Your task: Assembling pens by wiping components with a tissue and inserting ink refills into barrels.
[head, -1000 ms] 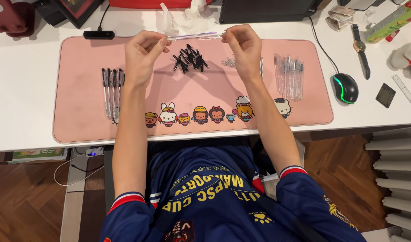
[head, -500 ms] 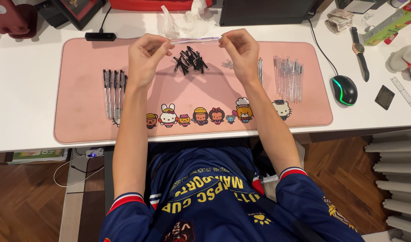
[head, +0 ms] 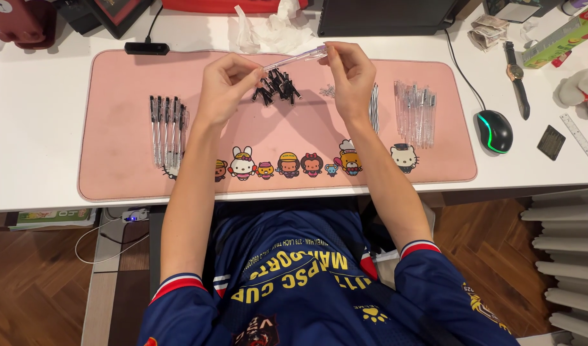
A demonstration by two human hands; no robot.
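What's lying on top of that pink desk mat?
On the pink mat: finished pens left, black caps centre, clear barrels right. Both hands hide part of the mat beneath them.

A pink desk mat (head: 114, 166) with a row of small cartoon animals along its near edge covers the white desk (head: 31, 122). At the mat's middle lies a heap of black pen caps (head: 278, 86); near its right edge, clear pen barrels (head: 416, 112). The black mouse (head: 495, 131) glows green. The person's shirt (head: 294, 282) is navy with yellow lettering and red-white cuffs.
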